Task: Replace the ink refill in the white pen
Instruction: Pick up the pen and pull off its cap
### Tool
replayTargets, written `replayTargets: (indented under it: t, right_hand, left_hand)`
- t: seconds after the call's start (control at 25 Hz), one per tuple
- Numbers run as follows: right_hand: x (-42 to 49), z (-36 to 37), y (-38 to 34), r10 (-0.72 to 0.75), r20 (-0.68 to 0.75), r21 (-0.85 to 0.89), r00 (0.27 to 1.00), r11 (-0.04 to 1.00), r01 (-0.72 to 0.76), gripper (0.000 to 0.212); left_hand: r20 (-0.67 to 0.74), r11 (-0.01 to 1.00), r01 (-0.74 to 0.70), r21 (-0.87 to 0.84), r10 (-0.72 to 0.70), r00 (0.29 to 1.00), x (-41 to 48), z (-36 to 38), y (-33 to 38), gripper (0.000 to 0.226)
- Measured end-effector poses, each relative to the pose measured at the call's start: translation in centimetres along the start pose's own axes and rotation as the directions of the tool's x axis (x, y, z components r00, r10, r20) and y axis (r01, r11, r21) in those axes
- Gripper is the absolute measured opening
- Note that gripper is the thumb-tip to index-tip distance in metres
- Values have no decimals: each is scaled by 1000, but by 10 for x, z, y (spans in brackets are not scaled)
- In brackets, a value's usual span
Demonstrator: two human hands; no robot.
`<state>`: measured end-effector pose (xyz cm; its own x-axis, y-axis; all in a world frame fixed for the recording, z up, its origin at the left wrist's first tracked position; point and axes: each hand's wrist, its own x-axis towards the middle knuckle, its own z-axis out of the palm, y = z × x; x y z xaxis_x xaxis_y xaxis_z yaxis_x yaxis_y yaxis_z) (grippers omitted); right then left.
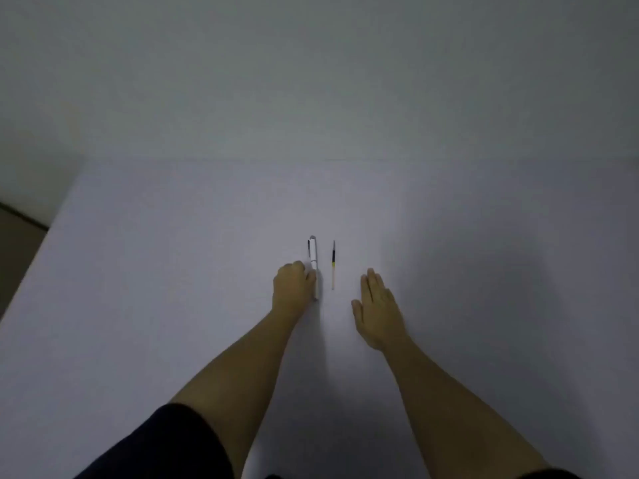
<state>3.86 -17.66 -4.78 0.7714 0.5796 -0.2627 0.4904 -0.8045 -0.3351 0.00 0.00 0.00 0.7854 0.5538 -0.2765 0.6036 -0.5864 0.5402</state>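
Observation:
A white pen (313,254) with a metal clip lies on the pale table (173,271), pointing away from me. My left hand (293,285) is curled around the pen's near half, fingers closed on the barrel. Just to the right, parallel to the pen, lies a thin ink refill (333,266), dark at its far part and pale at its near end. My right hand (378,305) rests flat on the table right of the refill, fingers together and extended, holding nothing and not touching the refill.
The table's left edge (41,243) runs diagonally, with a dark floor strip beyond it. A plain wall (311,81) rises behind the table's far edge. Dark sleeves show at the bottom of the view.

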Motion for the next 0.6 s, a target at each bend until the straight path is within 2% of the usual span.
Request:
replayTargets:
  t: [0.08,0.32,0.48,0.56,0.6]
  right_hand:
    - [3,6,4,12,-57,31,998,999,-10,57]
    - [2,20,9,2,-162,-1,987,1000,-2,57]
    - [2,21,9,3,-166,14,986,1000,-1,55]
    - [2,15,7,22,-140,121,990,993,-5,53]
    - [4,9,5,61,-129,244,990,969,-28,50]
  left_hand:
    - [-68,999,31,-34,-33,997,10,8,6,30]
    - [-90,988,154,14,-152,984,28,27,22,21]
    - [-113,979,196,-55,-201,973,27,27,22,18]
    - [-139,981,139,-138,-158,978,20,20,21,16]
    - [-146,979,84,-185,-112,983,16,15,21,16]
